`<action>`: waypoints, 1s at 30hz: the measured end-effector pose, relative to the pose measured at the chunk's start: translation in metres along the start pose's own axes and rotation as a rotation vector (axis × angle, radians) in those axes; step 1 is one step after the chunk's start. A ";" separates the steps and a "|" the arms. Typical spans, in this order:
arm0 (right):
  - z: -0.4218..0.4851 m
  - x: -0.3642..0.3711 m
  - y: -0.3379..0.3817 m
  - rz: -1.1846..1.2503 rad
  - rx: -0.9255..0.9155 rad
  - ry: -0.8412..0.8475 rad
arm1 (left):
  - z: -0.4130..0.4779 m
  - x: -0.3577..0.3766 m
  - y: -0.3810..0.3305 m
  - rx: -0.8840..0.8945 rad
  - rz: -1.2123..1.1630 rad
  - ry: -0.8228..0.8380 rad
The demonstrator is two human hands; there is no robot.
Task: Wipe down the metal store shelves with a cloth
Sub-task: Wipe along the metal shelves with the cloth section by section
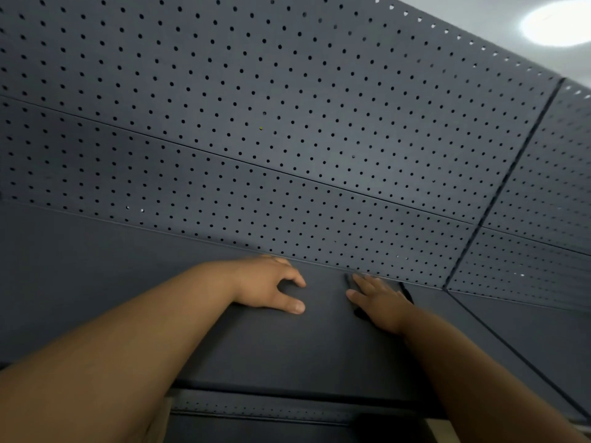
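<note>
— Two bare arms fill the bottom of the frame, the left arm (112, 353) and the right arm (473, 362). The edge cuts off their elbows.
— Where is the cloth?
— Under the right hand (379, 302), a bit right of the middle. It is a dark cloth (406, 293) on a dark grey metal shelf (287, 346), so only small corners peek out. The fingers lie straight and flat on it.
— And the left hand (271, 287)?
— It rests on the shelf near the back, apart from the cloth. Its fingers bend loosely and hold nothing. Some are hidden behind the hand.
— What is behind?
— A grey metal wall full of little holes (256, 107). At the upper right, a round bright light (559, 24) is blurry and cut off.
</note>
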State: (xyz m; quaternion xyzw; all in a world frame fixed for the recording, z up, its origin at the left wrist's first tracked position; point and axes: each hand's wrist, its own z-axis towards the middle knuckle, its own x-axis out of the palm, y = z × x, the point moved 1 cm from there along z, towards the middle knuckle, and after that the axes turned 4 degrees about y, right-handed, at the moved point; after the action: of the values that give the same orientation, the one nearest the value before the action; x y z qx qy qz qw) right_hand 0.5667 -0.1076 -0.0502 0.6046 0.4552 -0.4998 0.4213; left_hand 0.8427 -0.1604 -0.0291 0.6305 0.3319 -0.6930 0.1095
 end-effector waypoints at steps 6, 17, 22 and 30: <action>-0.057 0.006 0.004 0.006 -0.080 0.017 | -0.004 0.000 0.003 -0.015 -0.011 0.007; -0.136 0.010 0.008 -0.012 -0.151 -0.014 | -0.001 0.002 0.002 -0.018 0.018 0.020; -0.113 0.007 0.009 -0.014 -0.137 0.004 | -0.001 -0.001 0.000 -0.045 0.005 0.028; -0.011 0.001 0.015 -0.006 -0.058 0.001 | -0.003 -0.002 -0.002 -0.036 0.020 0.044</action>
State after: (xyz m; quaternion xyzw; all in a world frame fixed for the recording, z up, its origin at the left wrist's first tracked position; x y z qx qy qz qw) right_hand 0.5844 -0.0999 -0.0485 0.5909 0.4714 -0.4877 0.4368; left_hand 0.8445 -0.1571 -0.0264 0.6468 0.3404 -0.6718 0.1202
